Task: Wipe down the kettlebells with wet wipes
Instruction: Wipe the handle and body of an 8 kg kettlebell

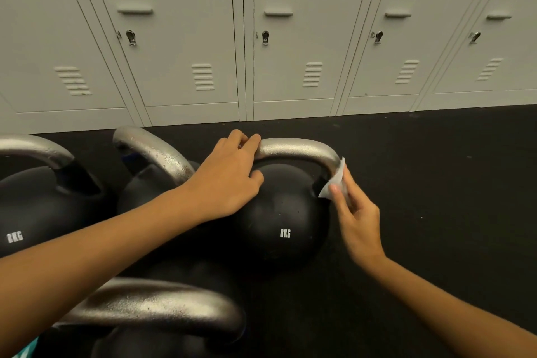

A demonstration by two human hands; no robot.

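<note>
Nearest kettlebell handle (151, 308) bottom edge, left hand (229, 174) gripping 8KG kettlebell (276, 221), right hand (353, 212) pinching wipe (334, 180)

A dark, black rubbery floor (421, 212) carries 4 kettlebells with black round bodies and silver metal handles. The right kettlebell (279, 221), marked 8KG, stands upright. Just left and behind it stands a second kettlebell (154, 180), its handle beaded with droplets. A third kettlebell (37, 206) sits at the far left, probably also marked 8KG. The nearest kettlebell (162, 314) is at the bottom edge. Pale grey metal lockers (290, 52) meet the floor's far edge.
</note>
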